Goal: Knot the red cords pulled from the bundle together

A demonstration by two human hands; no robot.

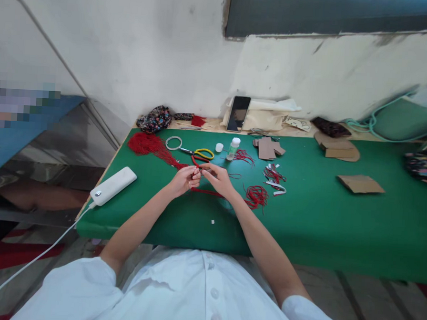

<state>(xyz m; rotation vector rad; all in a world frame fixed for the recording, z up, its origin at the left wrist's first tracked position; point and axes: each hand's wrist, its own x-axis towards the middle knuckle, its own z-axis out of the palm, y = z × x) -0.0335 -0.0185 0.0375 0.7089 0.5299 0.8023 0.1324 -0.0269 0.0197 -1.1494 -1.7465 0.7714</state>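
Lying beside left hand (184,181), red cords (210,193), crossing under right forearm (255,226)

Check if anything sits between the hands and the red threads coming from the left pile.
Nothing visible does. The red threads run up to the left hand, with the right hand close beside it; the yellow-and-red-handled tool lies just beyond the hands, not between.

The red cord (210,193) is thin and many-stranded. At the left, a dense, spread bundle (144,143) lies on the green tabletop (324,223), narrowing into a hank that runs diagonally to the left hand (185,181). From below its curled fingers, a slim length stretches rightward to the right forearm (256,229); just beyond lies a loose, looped coil (256,196).
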